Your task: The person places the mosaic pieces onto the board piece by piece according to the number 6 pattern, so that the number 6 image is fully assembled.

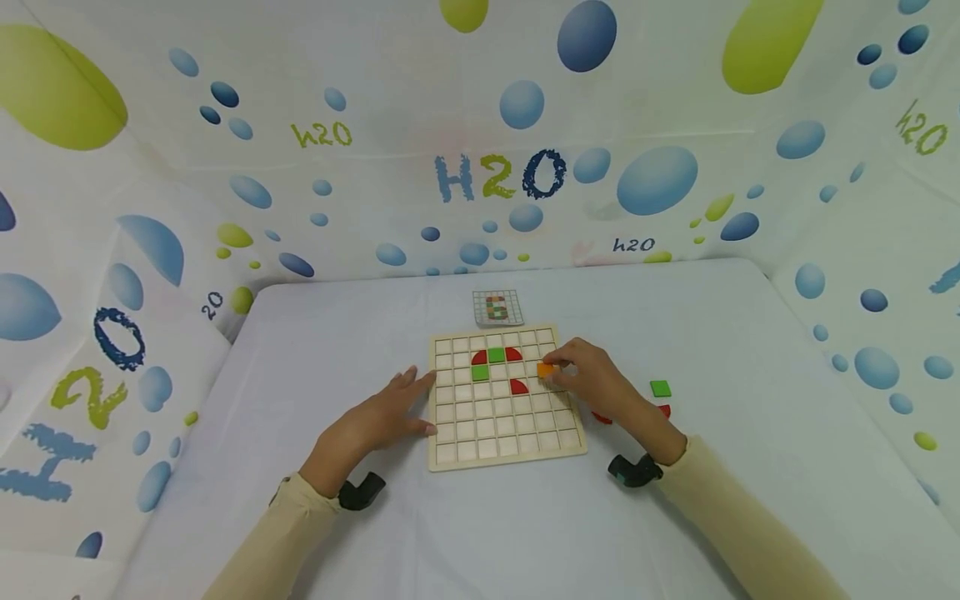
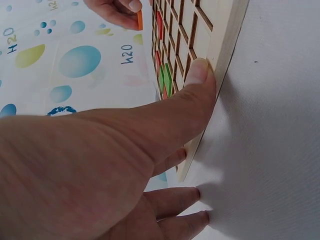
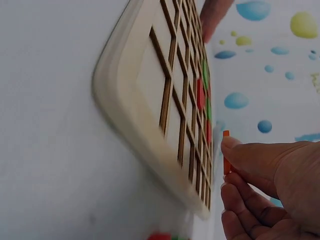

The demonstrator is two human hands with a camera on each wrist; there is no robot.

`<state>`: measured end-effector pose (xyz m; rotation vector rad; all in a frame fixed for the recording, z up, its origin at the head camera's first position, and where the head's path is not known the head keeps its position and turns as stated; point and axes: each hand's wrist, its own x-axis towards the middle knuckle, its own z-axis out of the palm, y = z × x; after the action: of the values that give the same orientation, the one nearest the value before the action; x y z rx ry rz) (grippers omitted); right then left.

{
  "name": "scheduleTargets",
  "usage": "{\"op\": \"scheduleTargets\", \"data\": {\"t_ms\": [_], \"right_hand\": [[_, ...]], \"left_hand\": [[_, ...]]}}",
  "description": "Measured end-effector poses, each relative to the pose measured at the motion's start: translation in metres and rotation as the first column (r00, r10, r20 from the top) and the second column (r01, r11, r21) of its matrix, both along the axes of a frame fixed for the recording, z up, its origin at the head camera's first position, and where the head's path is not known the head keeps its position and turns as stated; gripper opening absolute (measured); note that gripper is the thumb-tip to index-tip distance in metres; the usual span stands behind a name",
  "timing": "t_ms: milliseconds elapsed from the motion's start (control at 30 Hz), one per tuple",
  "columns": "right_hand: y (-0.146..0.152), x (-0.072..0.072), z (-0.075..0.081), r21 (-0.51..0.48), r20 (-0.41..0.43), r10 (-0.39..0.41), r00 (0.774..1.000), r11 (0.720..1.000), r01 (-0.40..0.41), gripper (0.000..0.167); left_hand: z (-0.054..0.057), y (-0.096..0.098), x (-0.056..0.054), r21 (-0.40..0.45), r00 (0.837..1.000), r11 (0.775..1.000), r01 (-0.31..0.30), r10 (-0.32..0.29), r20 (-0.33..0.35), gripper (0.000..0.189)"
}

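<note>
- Two bare hands in head view, at a wooden grid board (image 1: pixel 486 427) lying on a white cloth (image 1: pixel 360 333).
- Head: right hand (image 1: pixel 596 379) pinches an orange tile (image 1: pixel 545 370) over the board's right-hand columns.
- Head: left hand (image 1: pixel 382 412) at the board's left edge, fingers extended, thumb apart from them, nothing gripped.
- Head: on the grid, a green square (image 1: pixel 496 355) sits between two red quarter-circles, left one (image 1: pixel 479 358) and right one (image 1: pixel 513 354); second green square (image 1: pixel 480 372) below the left red; third red quarter-circle (image 1: pixel 519 387) lower right.
- Head: pattern card (image 1: pixel 497 308) just beyond the board's far edge; loose green square (image 1: pixel 660 388) and red pieces (image 1: pixel 602 418) to the right, reds partly hidden by the right arm.
- Left wrist: left thumb (image 2: pixel 198 72) rests on the board's rim, one finger by its side edge, two fingertips lower down near the cloth; orange tile in the other hand, raised clear of the grid.
- Right wrist: orange tile edge-on between thumb and forefinger, other fingers bent below; left fingertips at the board's far side; blurred red and green at bottom edge.
</note>
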<state>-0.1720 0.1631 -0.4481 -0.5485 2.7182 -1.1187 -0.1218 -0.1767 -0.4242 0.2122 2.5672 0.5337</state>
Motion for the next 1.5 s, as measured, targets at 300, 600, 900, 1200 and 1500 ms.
{"op": "scheduleTargets", "data": {"t_ms": [300, 600, 900, 1200, 1500], "right_hand": [[-0.034, 0.003, 0.002, -0.019, 0.058, 0.042, 0.997, 0.999, -0.041, 0.026], [-0.056, 0.005, 0.000, 0.043, 0.043, 0.094, 0.995, 0.994, -0.096, 0.028], [-0.068, 0.007, -0.003, 0.129, 0.007, 0.132, 0.991, 0.983, -0.132, 0.028], [-0.071, 0.009, -0.001, 0.155, -0.026, 0.149, 0.989, 0.978, -0.143, 0.028], [-0.070, 0.009, 0.000, 0.155, -0.020, 0.163, 0.986, 0.975, -0.158, 0.026]], "left_hand": [[0.002, 0.001, 0.000, -0.014, 1.000, 1.000, 0.000, 0.000, 0.003, 0.094], [0.001, 0.001, 0.001, 0.001, 1.000, 1.000, -0.008, 0.008, 0.000, 0.094], [-0.002, -0.001, -0.001, 0.006, 1.000, 1.000, -0.002, 0.002, -0.009, 0.094], [0.000, 0.000, 0.000, 0.001, 1.000, 1.000, 0.002, -0.002, -0.005, 0.094], [0.000, -0.001, 0.000, 0.007, 1.000, 1.000, -0.009, 0.009, 0.000, 0.095]]}}
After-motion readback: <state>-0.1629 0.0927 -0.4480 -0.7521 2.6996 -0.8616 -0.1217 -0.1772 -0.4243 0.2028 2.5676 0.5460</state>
